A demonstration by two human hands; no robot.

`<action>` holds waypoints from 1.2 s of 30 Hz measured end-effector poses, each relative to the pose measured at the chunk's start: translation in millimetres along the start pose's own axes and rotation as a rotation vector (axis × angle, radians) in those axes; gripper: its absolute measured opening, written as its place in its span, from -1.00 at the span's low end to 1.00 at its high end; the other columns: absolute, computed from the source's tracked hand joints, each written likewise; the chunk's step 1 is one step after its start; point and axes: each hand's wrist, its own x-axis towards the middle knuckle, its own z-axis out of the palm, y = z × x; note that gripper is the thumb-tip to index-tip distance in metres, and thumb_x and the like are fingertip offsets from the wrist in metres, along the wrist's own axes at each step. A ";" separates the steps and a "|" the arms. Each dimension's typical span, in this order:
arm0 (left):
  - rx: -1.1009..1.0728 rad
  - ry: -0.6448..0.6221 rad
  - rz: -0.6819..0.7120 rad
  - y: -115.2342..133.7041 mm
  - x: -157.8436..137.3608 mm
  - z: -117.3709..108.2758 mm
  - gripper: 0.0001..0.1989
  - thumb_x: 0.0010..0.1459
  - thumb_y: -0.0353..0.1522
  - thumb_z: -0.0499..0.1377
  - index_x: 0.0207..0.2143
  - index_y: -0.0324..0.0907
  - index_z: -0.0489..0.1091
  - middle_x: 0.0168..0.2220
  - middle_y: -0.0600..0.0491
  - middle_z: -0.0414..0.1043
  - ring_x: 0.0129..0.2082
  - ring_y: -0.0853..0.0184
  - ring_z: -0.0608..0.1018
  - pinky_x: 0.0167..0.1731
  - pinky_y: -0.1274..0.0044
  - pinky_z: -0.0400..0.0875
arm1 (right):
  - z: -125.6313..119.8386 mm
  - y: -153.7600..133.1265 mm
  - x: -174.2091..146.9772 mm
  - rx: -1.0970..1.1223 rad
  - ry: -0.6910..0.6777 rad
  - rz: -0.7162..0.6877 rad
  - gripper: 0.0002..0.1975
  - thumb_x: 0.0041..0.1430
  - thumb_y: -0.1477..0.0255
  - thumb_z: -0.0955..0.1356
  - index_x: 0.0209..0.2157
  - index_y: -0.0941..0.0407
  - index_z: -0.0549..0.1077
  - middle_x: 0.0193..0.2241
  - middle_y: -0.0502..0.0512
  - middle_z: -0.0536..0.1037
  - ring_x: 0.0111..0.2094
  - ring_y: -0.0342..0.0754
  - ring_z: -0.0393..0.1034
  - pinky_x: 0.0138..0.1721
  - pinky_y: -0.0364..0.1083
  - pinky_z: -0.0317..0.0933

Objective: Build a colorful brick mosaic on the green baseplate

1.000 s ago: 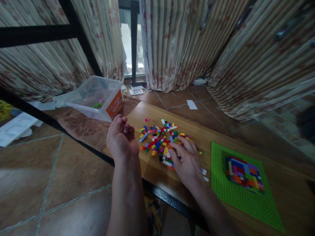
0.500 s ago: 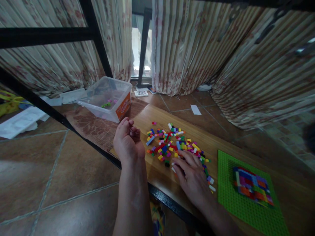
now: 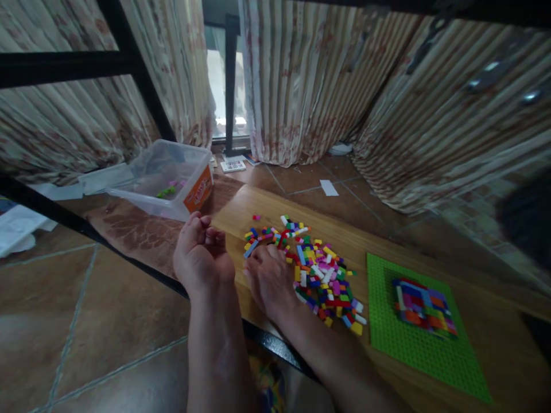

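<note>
My left hand (image 3: pixel 203 252) is raised palm up over the wooden board's near-left edge, its fingers curled in. Whatever may lie inside those fingers is hidden. My right hand (image 3: pixel 272 279) reaches down to the left side of a loose pile of small coloured toy bricks (image 3: pixel 327 272). Its fingers are bent and drawn together, and I cannot make out what is between them. Just beyond its knuckles lies a light blue brick (image 3: pixel 251 248). To the right, a green baseplate (image 3: pixel 381 321) bears a flat patch of multicoloured bricks (image 3: pixel 424 307).
A clear plastic box (image 3: pixel 150 201) with an orange label and a few pieces inside stands at the wooden board's (image 3: pixel 241 206) far left. A black metal bar (image 3: pixel 275 344) runs along the near edge. Striped curtains (image 3: pixel 297 86) hang behind; white paper (image 3: pixel 329 187) lies on the tiled floor.
My right hand has moved left from the middle of the brick pile to its left side, uncovering bricks. My left hand keeps its curled pose. The whole view has shifted slightly.
</note>
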 end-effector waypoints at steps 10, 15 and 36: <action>0.170 -0.120 0.019 -23.0 -27.0 22.8 -0.90 -0.04 -0.53 0.19 -0.50 -0.18 0.45 -0.54 0.15 0.35 -0.61 0.57 0.33 -0.62 0.74 0.27 | -87.8 36.9 -103.9 0.471 0.199 0.352 -0.85 0.31 0.42 0.27 -0.25 0.04 0.49 -0.33 0.00 0.57 -0.27 -0.10 0.45 -0.23 -0.11 0.30; 0.335 -0.361 0.038 -68.6 -77.2 37.2 -0.94 -0.08 -0.48 0.25 -0.46 -0.23 0.48 -0.53 0.14 0.43 -0.59 0.56 0.37 -0.58 0.73 0.25 | -111.1 92.4 -181.9 0.473 0.384 0.661 -0.82 0.24 0.28 0.32 -0.24 0.05 0.52 -0.29 0.07 0.61 -0.26 -0.01 0.51 -0.24 -0.06 0.38; 1.009 -1.185 -0.135 -180.1 -186.2 15.8 -0.89 0.05 -0.43 0.19 -0.36 -0.17 0.52 -0.44 0.08 0.55 -0.44 0.36 0.53 -0.38 0.54 0.37 | -115.0 181.5 -234.6 0.329 0.518 0.718 -0.87 0.15 0.28 0.40 -0.35 -0.01 0.59 0.02 0.11 0.42 0.08 0.09 0.30 0.11 0.18 0.16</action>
